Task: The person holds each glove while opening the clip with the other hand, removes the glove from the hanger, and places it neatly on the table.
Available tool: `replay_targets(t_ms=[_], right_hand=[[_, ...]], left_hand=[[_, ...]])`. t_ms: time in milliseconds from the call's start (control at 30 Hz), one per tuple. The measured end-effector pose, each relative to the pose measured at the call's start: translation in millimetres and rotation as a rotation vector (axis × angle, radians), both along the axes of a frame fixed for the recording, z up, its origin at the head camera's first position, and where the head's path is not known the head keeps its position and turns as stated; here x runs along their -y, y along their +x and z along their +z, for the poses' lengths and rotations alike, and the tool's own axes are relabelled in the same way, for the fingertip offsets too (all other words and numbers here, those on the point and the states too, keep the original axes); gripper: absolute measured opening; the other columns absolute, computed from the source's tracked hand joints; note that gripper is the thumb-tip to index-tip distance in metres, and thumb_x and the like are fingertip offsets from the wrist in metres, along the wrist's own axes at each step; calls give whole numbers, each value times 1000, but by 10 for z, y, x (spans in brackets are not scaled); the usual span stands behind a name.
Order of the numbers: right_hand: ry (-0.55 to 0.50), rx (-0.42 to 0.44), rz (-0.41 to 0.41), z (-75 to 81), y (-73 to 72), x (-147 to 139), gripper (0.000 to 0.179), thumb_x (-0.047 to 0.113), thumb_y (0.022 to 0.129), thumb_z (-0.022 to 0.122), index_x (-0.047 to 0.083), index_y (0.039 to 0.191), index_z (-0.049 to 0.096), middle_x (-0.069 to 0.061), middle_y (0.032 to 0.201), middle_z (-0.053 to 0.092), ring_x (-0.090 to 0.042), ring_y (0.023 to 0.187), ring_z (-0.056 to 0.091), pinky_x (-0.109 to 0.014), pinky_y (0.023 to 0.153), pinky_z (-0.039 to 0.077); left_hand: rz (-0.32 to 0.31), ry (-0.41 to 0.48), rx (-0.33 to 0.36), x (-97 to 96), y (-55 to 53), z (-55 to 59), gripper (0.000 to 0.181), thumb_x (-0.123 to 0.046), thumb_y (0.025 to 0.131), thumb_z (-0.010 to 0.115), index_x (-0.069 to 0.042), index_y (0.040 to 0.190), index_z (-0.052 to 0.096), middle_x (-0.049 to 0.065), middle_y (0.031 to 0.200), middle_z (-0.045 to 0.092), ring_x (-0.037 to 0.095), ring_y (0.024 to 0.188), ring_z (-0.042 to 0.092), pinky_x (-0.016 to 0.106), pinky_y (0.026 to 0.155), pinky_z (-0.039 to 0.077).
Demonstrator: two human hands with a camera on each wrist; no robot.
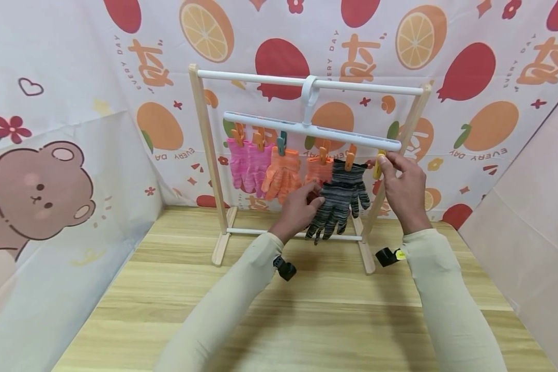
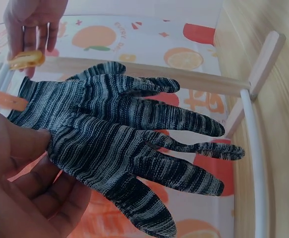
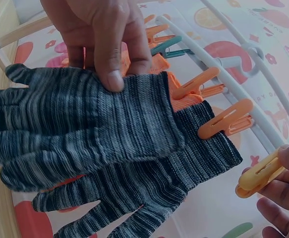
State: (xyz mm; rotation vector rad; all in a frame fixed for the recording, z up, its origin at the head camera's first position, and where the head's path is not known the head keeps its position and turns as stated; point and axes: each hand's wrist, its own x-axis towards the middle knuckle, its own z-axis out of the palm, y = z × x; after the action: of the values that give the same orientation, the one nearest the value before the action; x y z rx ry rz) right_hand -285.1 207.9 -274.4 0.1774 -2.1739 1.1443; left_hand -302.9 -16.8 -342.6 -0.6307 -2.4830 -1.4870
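Note:
My left hand (image 1: pixel 302 209) pinches a black-and-grey striped knit glove (image 3: pixel 75 114) near its cuff, the thumb on the front face. Behind it, a matching striped glove (image 3: pixel 159 186) hangs by its cuff from an orange clothespin (image 3: pixel 227 119). At the right end of the white hanger (image 1: pixel 269 123), my right hand (image 1: pixel 404 186) pinches a yellow clothespin (image 3: pixel 259 174) between thumb and fingers. No cloth shows in that clothespin. The held glove's cuff is apart from it, lower and to its left.
Pink gloves (image 1: pixel 260 164) and orange gloves (image 1: pixel 282 173) hang further left on orange and teal clothespins (image 1: pixel 281 144). The hanger hooks over the top rail (image 1: pixel 372 87) of a wooden-sided rack (image 1: pixel 206 144) on a wood-grain table (image 1: pixel 307 315). A printed cloth stands close behind.

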Motion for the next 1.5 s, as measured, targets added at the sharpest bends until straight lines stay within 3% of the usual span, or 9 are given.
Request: replay_targets(t_ms=[267,533,900,1133,1333,1500], right_hand=[[-6,6,9,-10,11,8,38,33,106,56,3,121,73,-16,119,64,-25,117,53,-44,86,51],[-8,0,-3,-16,9,-7,39,33,107,55,2,122,72,-18,120,64,-27,119,52,-51,91,50],[22,-35,-3,15,-8,-27,40,35,107,54,2,116,75,-17,117,67,-27,111,52,-38,81,42],[33,-27,-3,36,3,-27,40,34,107,54,1,119,73,-18,117,65,-28,112,51,-40,82,44],[29,-2,-8,32,18,-16,41,36,107,53,3,119,74,-17,118,65,-27,110,50,-39,77,46],[30,-6,-6,23,31,-12,42,36,107,53,3,122,73,-18,118,65,-28,110,50,-39,78,46]], left_hand=[[-12,-8,33,123,16,-43,14,-16,104,61,-10,116,64,4,97,66,19,85,60,37,75,49],[15,-42,-1,195,40,-41,10,-16,103,62,-11,111,65,3,91,66,19,78,58,36,70,47],[69,-61,16,310,47,-48,10,-20,104,61,-13,112,64,3,95,66,19,80,60,37,69,49],[80,-51,12,420,57,-79,11,-20,104,61,-12,111,65,4,88,64,21,72,56,36,64,46],[95,-46,20,474,89,-101,17,-19,104,61,-12,119,65,4,94,66,21,78,59,37,68,48],[92,-34,43,510,110,-109,14,-21,104,60,-14,115,65,4,95,65,21,78,58,38,68,47]])
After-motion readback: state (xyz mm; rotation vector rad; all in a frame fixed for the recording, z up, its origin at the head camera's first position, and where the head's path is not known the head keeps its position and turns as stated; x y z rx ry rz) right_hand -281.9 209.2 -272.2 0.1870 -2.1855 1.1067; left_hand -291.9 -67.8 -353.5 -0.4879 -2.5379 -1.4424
